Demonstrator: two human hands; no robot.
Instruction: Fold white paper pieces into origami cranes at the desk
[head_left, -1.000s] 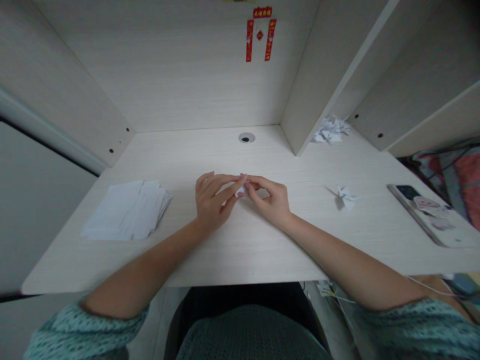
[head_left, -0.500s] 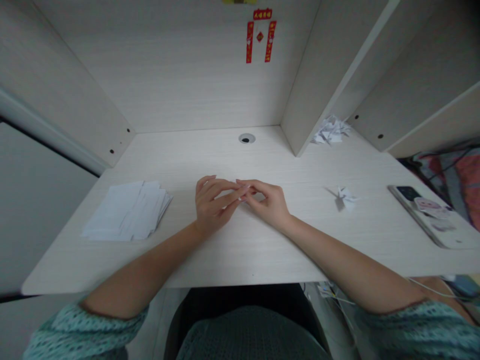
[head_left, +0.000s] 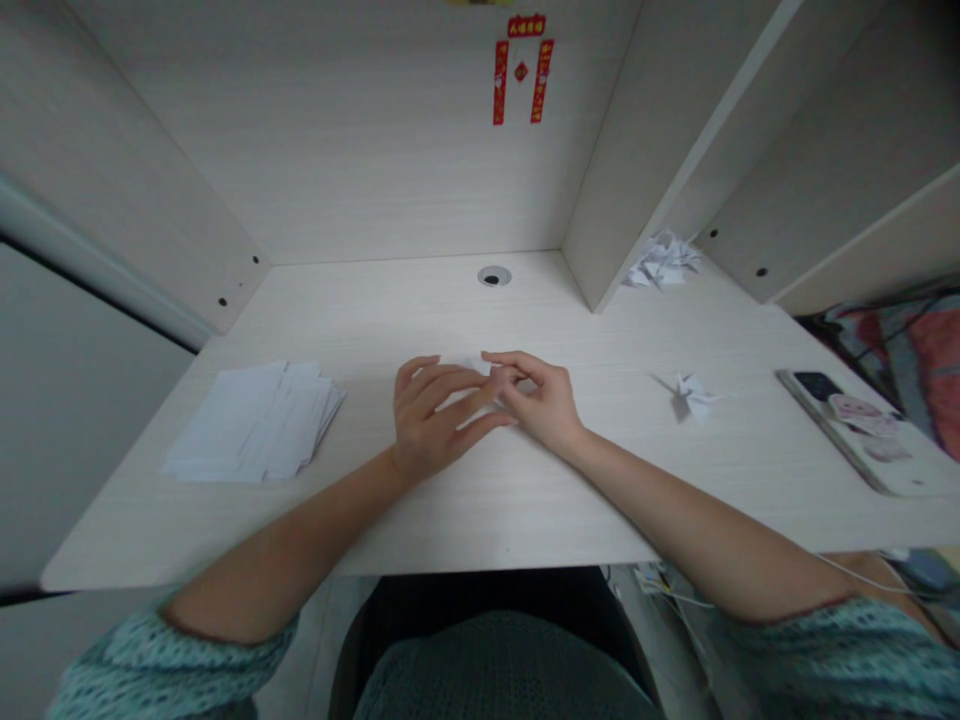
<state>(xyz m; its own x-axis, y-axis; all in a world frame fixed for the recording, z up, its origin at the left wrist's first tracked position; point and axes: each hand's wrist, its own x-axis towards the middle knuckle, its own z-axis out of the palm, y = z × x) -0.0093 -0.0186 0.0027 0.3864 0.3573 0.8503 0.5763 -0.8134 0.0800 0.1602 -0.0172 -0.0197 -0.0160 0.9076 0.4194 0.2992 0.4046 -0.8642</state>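
Note:
My left hand reaches over the middle of the desk, palm down. Its fingers are stretched and apart, with the tips touching or close to the other hand's fingertips, and the thumb stands out below. My right hand is closed in a pinch, thumb against fingers. A small piece of white paper shows behind and between the fingers, at the right hand's pinch. Most of it is covered by the hands, so its folded shape cannot be made out.
A stack of white paper sheets lies at left. To the right are a small folded white paper piece, like a paper crane, and a phone. Behind the upright panel sits a heap of folded white paper.
My left thumb has opened away from the fingers, and the left fingers have spread. The right hand has shifted slightly up, still pinching. More white paper shows above the fingers.

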